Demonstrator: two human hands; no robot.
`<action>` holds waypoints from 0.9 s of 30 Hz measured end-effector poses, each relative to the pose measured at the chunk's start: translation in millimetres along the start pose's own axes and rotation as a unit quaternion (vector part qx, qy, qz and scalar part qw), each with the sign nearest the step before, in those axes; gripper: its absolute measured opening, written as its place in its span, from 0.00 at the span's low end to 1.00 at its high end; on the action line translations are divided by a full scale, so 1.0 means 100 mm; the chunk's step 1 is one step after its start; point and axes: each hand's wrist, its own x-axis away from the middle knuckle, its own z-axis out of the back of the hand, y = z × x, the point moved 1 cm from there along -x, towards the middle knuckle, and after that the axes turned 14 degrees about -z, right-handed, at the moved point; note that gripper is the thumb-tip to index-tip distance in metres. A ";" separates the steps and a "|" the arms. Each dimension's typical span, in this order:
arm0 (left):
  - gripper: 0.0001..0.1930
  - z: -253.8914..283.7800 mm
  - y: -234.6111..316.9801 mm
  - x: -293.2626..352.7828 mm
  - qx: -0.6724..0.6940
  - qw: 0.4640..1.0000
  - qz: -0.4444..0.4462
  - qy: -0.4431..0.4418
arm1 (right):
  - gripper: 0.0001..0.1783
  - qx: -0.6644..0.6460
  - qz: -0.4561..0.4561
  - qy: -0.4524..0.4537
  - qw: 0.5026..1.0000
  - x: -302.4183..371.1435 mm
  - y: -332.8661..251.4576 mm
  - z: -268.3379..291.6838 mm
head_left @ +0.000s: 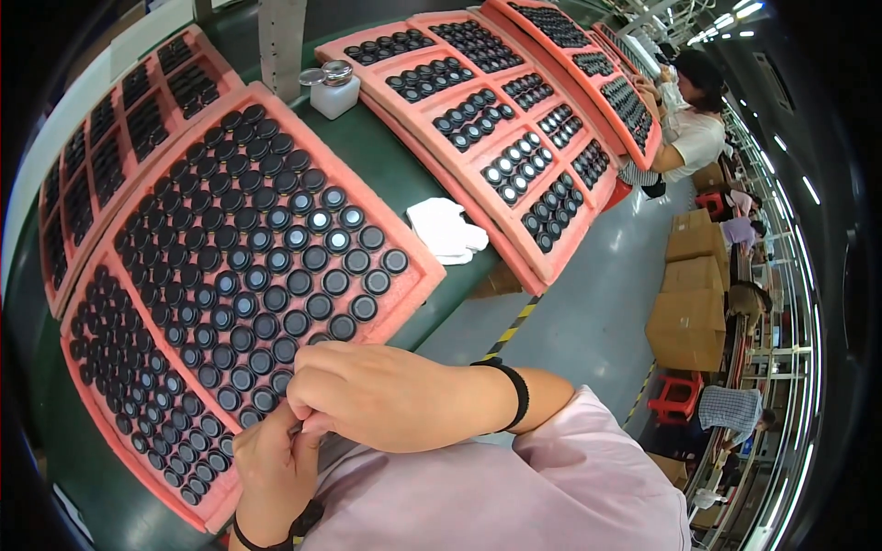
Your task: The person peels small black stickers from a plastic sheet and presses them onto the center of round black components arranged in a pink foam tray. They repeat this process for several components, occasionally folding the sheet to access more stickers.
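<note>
Black parts [276, 298] crowd left hand [276, 468] and right hand [367, 393], fingertips pinched, contents unclear; dipping knuckles could topple some.

The right hand [363, 395] and left hand [276, 464] are concealing whatever is lying between their meeting fingertips. The right hand is also covering part of the large pink tray [421, 277]. The lower edge is cutting off the pale shirt [514, 505]. The distant checked-shirted worker's [730, 407] handwork is appearing too small to tell.
</note>
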 end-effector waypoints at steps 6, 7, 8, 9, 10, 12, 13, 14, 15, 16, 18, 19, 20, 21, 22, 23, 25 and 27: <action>0.14 0.03 0.00 -0.04 0.014 1.000 0.010 -0.010 | 0.11 -0.008 0.011 -0.012 1.000 -0.01 0.01 0.01; 0.14 0.05 0.02 -0.04 0.014 1.000 0.008 -0.017 | 0.11 -0.011 0.019 -0.003 1.000 -0.01 0.00 0.02; 0.14 0.06 0.02 -0.04 0.004 1.000 0.018 -0.014 | 0.12 -0.014 0.026 0.006 1.000 -0.01 -0.01 0.04; 0.14 0.05 0.01 -0.03 0.014 1.000 0.014 -0.008 | 0.12 -0.018 0.032 0.015 0.999 -0.01 -0.02 0.05; 0.14 0.02 0.01 -0.03 0.025 1.000 0.008 0.000 | 0.12 -0.023 0.039 0.007 0.999 -0.01 -0.03 0.06; 0.14 0.03 0.02 -0.04 0.029 0.999 0.010 0.012 | 0.13 -0.034 0.016 0.013 0.999 0.00 -0.05 0.08; 0.15 0.03 0.02 -0.05 0.032 0.999 0.018 0.005 | 0.13 -0.039 0.003 0.016 0.999 -0.01 -0.05 0.09; 0.15 0.03 0.02 -0.06 0.035 0.999 0.026 -0.002 | 0.13 -0.044 0.008 0.008 0.999 -0.01 -0.04 0.09; 0.16 0.05 0.04 -0.06 0.037 0.999 0.034 -0.008 | 0.13 -0.031 0.013 0.009 0.999 -0.02 -0.05 0.09; 0.16 0.06 0.05 -0.06 0.032 0.999 0.041 -0.004 | 0.13 -0.018 0.018 0.010 1.000 -0.03 -0.06 0.10; 0.16 0.05 0.03 -0.07 0.053 0.997 0.051 0.000 | 0.13 -0.007 0.023 0.007 1.000 -0.02 -0.05 0.10; 0.16 0.04 0.02 -0.07 0.063 0.996 0.056 0.002 | 0.12 0.016 0.033 0.013 0.999 -0.01 -0.05 0.10; 0.16 0.04 0.00 -0.07 0.061 0.996 0.061 0.005 | 0.12 0.040 0.044 0.020 0.998 0.00 -0.05 0.09; 0.16 0.04 -0.03 -0.06 0.075 0.995 0.069 0.007 | 0.11 0.063 0.054 0.027 0.996 0.01 -0.04 0.10; 0.17 0.03 -0.04 -0.06 0.089 0.993 0.078 0.010 | 0.11 0.060 0.056 0.021 0.996 0.00 -0.04 0.14; 0.17 0.03 -0.06 -0.07 0.103 0.991 0.087 0.013 | 0.11 0.047 0.061 0.019 0.997 -0.01 -0.05 0.20; 0.17 0.06 -0.08 -0.11 0.154 0.980 0.129 -0.010 | 0.12 0.023 0.066 0.016 0.997 -0.01 -0.03 0.35; 0.17 0.10 -0.11 -0.15 0.257 0.944 0.198 -0.056 | 0.11 0.000 -0.009 0.048 0.999 -0.04 0.06 0.48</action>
